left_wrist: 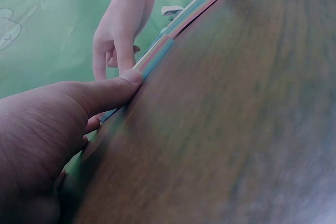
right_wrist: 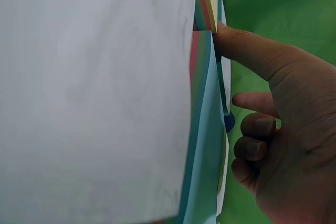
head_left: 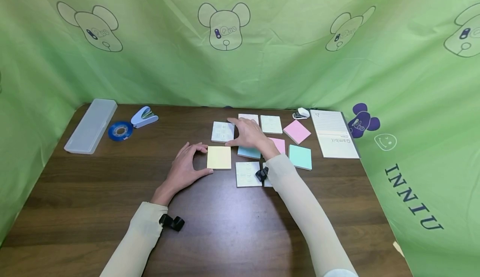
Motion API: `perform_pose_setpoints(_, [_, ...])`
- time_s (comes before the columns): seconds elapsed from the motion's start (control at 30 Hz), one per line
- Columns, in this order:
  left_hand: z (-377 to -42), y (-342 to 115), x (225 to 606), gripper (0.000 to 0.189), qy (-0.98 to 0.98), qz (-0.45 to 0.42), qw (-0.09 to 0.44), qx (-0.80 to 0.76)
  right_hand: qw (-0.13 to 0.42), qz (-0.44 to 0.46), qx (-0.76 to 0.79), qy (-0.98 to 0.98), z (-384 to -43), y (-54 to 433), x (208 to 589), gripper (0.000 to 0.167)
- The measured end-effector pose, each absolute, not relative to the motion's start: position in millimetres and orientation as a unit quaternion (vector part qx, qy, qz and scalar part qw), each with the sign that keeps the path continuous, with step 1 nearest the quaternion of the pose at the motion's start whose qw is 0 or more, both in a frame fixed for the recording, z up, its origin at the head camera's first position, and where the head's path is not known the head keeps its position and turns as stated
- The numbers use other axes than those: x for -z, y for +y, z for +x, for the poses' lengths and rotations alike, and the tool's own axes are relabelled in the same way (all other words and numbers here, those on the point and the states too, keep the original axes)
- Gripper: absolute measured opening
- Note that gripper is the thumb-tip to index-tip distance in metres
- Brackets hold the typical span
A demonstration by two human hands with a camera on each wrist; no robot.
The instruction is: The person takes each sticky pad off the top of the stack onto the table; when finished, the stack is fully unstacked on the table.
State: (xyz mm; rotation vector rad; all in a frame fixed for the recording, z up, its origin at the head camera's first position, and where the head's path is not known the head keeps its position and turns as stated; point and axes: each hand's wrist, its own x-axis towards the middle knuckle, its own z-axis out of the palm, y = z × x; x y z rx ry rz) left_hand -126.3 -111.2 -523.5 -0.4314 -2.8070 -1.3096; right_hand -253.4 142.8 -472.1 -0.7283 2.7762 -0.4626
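Note:
My left hand (head_left: 183, 166) grips the left side of a yellow sticky note pad (head_left: 219, 158), thumb at its near edge and fingers at its far corner. In the left wrist view the thumb (left_wrist: 107, 95) lies against the pad's layered edge. My right hand (head_left: 249, 134) reaches over the pads and holds a white printed note pad (head_left: 222, 132) at its right end, thumb on the near edge and index finger on the far one. Under this hand lies a blue pad (head_left: 249, 152), partly hidden. A nearer white pad (head_left: 247, 174) lies below the right forearm.
White pads (head_left: 271, 124), pink pads (head_left: 297, 131) and a turquoise pad (head_left: 300, 157) lie to the right. Beyond them are a small white stapler (head_left: 301, 113) and a notepad (head_left: 333, 137). At left lie a plastic case (head_left: 91, 126), blue tape (head_left: 120, 131) and a blue stapler (head_left: 144, 117).

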Motion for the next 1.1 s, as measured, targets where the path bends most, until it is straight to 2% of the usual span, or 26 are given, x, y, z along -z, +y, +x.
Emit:
perform_pose_setpoints(0.23, [-125.9, -111.7, 522.4, 0.064, -0.897, -0.137, 0.008, 0.42, 0.11, -0.262, 0.178, 0.942, -249.9, 149.1, 466.9, 0.097])
perform_pose_setpoints(0.6, [-125.6, -112.6, 523.9, 0.065, -0.896, -0.136, 0.006, 0.423, 0.059, -0.235, 0.267, 0.933, -231.4, 167.8, 460.8, 0.07])
perform_pose_setpoints(0.83, [-127.4, -114.1, 525.9, 0.066, -0.892, -0.133, 0.008, 0.432, -0.007, -0.218, 0.328, 0.919, -206.6, 178.4, 452.7, 0.06])
perform_pose_setpoints(1.1, [-128.0, -115.2, 525.7, 0.065, -0.886, -0.129, 0.016, 0.445, -0.108, -0.22, 0.363, 0.899, -185.5, 181.0, 454.0, 0.04])
